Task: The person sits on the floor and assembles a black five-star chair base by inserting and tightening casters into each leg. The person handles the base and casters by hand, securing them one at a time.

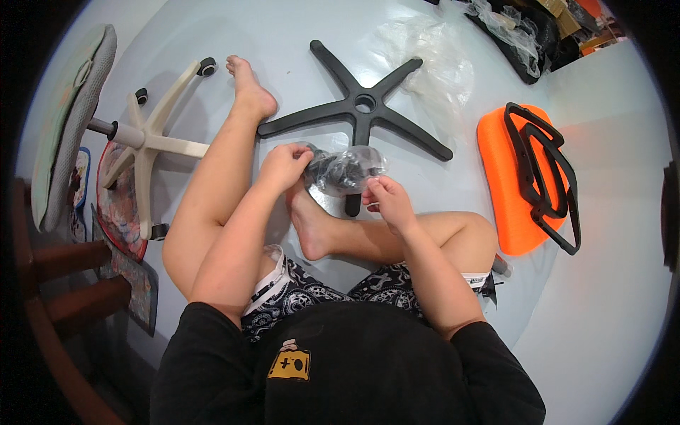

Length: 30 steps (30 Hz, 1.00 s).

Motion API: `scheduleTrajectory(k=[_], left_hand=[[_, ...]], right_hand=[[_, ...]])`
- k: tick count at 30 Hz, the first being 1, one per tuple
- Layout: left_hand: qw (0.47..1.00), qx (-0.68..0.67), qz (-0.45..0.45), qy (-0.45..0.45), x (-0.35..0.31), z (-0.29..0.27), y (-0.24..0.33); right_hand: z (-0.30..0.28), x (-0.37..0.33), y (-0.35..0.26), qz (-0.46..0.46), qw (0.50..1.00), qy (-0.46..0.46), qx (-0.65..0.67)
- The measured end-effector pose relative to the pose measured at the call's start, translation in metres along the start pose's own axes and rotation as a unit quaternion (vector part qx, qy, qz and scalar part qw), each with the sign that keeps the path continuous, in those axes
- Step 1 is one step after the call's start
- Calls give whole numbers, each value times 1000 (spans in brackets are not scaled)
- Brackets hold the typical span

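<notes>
You sat on the floor (453,188), and just beside your right knee lay a small black-and-grey item (490,289), mostly hidden, kind unclear. Your left hand (285,166) was pinching the left end of a clear plastic bag (345,171); your right hand (391,203) had its right end between thumb and fingertips, so the bag hung between both, probably to keep it taut and steady. Dark pieces inside; film and glare blurred them, couldn't tell what or how many. Just past it, the black five-legged base (365,104) lay hub hole up, likely for easy reach; the bag covered part of its nearest leg. Off right, black armrest frames (544,170) rested on an orange cushion (499,184), perhaps to save space. Left, a white-based chair (145,138) lay tipped, one leg end behind your leg. Farther, loose plastic sheeting (439,74); top right, a dark bag (520,42), cut off by the rim, contents unreadable.
</notes>
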<state>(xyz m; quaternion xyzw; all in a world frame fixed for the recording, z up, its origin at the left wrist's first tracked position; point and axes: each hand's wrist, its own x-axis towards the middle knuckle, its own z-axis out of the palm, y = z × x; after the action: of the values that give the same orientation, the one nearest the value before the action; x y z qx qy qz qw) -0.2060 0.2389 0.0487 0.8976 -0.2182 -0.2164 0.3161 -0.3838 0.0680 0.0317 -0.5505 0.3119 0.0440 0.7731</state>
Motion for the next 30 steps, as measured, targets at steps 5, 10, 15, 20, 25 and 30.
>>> scheduleTrajectory(k=[5,10,15,20,25,30], left_hand=[[966,4,248,77,-24,-11,33],[988,-24,147,-29,-40,-14,66],[964,-164,184,-98,-45,-19,68],[968,-144,201,-38,-53,-24,82],[970,-163,147,102,-75,-41,88],[974,-115,192,24,-97,-3,89]], right_hand=[[18,-6,-5,-22,999,-34,7],[21,-20,-30,-37,975,-163,-148],[15,-40,-79,-256,923,29,-287],[26,-47,-79,-397,792,81,-457],[33,-52,-74,-276,924,8,-265],[23,-58,-59,-231,955,-6,-185]])
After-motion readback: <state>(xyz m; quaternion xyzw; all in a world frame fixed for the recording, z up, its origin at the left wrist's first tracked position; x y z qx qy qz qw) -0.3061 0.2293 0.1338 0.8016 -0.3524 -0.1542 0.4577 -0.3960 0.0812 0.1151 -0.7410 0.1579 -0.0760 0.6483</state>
